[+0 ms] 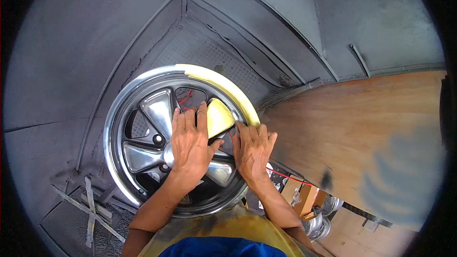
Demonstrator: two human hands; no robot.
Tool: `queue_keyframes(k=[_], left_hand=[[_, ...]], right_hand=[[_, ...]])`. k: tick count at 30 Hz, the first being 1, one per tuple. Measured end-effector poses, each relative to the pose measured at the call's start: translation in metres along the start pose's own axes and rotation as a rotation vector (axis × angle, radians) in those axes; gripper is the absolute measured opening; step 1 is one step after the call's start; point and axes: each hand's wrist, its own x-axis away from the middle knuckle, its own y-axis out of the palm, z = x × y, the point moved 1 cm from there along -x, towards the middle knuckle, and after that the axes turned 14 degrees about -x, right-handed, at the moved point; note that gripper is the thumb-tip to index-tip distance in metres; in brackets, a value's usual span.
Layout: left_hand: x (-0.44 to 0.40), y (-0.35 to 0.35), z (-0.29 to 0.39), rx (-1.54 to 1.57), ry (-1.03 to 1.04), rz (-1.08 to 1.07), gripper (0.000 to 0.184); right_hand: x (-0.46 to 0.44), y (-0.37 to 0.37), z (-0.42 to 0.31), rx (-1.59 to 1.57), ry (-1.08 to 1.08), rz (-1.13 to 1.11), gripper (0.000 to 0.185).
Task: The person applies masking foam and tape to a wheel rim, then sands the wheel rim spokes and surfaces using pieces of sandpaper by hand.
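A five-spoke car wheel rim (pixel 157 107) lies in front of me, its spokes and outer lip polished and its recesses black. Yellow masking tape (pixel 228 85) follows the upper right lip, and one spoke (pixel 220 116) is covered in the same yellow. My left hand (pixel 190 138) rests over the hub with fingers extended, touching the left edge of the yellow spoke; its thumb points right. Bent over the lip on the right is my right hand (pixel 252 150), at the lower end of the tape. Its fingertips are partly hidden.
Grey dusty panels (pixel 133 14) enclose the far side and left. A wooden board (pixel 342 119) stretches to the right. Below it are a cardboard box (pixel 307 200), shiny round metal parts (pixel 318 226) and a red hose (pixel 290 177). Crossed metal bars (pixel 90 212) lie at lower left.
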Motion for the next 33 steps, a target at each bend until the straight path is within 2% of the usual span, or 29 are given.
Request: queue_keyframes(k=[6, 10, 12, 13, 16, 19, 20, 22, 30, 33], left_hand=[[0.001, 0.000, 0.001, -0.010, 0.000, -0.003, 0.110], [0.002, 0.001, 0.000, -0.017, -0.003, 0.014, 0.111], [0.002, -0.001, 0.000, -0.003, 0.005, -0.002, 0.110], [0.002, -0.001, 0.000, -0.002, 0.010, -0.001, 0.110], [0.001, -0.006, 0.002, 0.027, 0.025, -0.002, 0.101], [-0.005, -0.013, 0.006, -0.011, 0.188, 0.059, 0.075], [-0.009, -0.013, 0.006, -0.015, 0.193, 0.055, 0.075], [-0.017, -0.011, 0.007, -0.091, 0.354, 0.011, 0.075], [-0.025, 0.003, 0.009, -0.118, 0.614, -0.120, 0.075], [-0.038, 0.000, -0.002, -0.155, 0.554, -0.068, 0.074]], right_hand=[[-0.005, -0.003, -0.001, -0.017, 0.030, 0.006, 0.022], [-0.018, -0.023, -0.001, -0.092, -0.006, 0.108, 0.017], [-0.014, -0.033, 0.000, -0.377, 0.202, 0.270, 0.020], [-0.010, -0.038, 0.000, -0.391, 0.283, 0.267, 0.013], [0.004, -0.040, 0.000, -0.437, 0.344, 0.230, 0.015], [0.010, -0.036, -0.004, -0.490, 0.306, 0.245, 0.018], [0.012, -0.033, -0.003, -0.522, 0.278, 0.255, 0.019], [0.014, -0.031, -0.003, -0.516, 0.292, 0.266, 0.022], [0.018, -0.032, 0.001, -0.417, 0.231, 0.191, 0.015], [0.015, -0.025, -0.001, -0.390, 0.225, 0.181, 0.016]])
